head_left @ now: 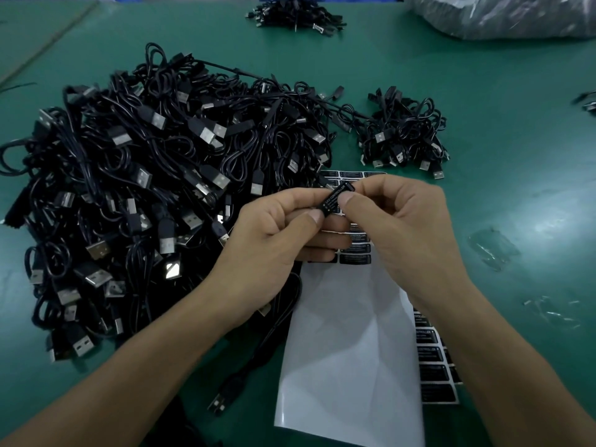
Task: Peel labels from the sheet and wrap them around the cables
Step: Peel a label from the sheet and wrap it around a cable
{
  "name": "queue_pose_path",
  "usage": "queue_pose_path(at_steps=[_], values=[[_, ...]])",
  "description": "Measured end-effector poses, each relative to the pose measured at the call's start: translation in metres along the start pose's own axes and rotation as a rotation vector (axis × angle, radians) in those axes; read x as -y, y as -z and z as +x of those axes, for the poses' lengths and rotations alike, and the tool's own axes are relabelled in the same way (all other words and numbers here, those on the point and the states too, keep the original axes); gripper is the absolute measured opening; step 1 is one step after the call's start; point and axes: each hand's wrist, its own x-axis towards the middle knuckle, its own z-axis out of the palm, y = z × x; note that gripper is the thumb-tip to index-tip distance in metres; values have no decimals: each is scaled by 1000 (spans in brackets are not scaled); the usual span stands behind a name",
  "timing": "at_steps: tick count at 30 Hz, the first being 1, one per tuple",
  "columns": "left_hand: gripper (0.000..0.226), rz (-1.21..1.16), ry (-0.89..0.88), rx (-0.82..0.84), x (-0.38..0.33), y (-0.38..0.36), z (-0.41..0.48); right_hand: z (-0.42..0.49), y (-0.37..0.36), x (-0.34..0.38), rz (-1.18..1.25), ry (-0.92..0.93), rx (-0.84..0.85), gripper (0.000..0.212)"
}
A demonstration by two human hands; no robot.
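A green table [503, 130] fills the view. Its left half is covered by a large heap of black USB cables [145, 188]. At far right a grey plastic bag [503, 17] is partly seen. A white label sheet [348, 356] lies at near centre; most of its backing is bare, and rows of black labels are left only at its far end. A second sheet of black labels [435, 369] is partly covered by its right edge. A smaller bundle of cables [403, 137] lies right of the heap, and another pile [296, 14] is seen at the far edge.

Both hands are held above the far part of the white sheet. The left hand [274, 233] is curled, with its thumb and fingers pinched on the lower left end of a black label [335, 197]. The right hand [403, 221] is pinched on the upper right end by thumb and forefinger. The label is tilted and is marked "LED CONTROLLER". What lies beneath the label cannot be told. A single cable [258, 353] runs from beneath the left hand toward the near edge, ending in a USB plug [221, 403].
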Motion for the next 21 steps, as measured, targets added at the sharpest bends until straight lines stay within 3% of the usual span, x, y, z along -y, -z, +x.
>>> queue_pose_path(at_steps=[14,21], values=[[29,10,10,-4,0,0,0,-2,-2,1,22,1,-8,26],[28,24,7,2,0,-1,-1,-2,-3,0,15,-40,-54,14]])
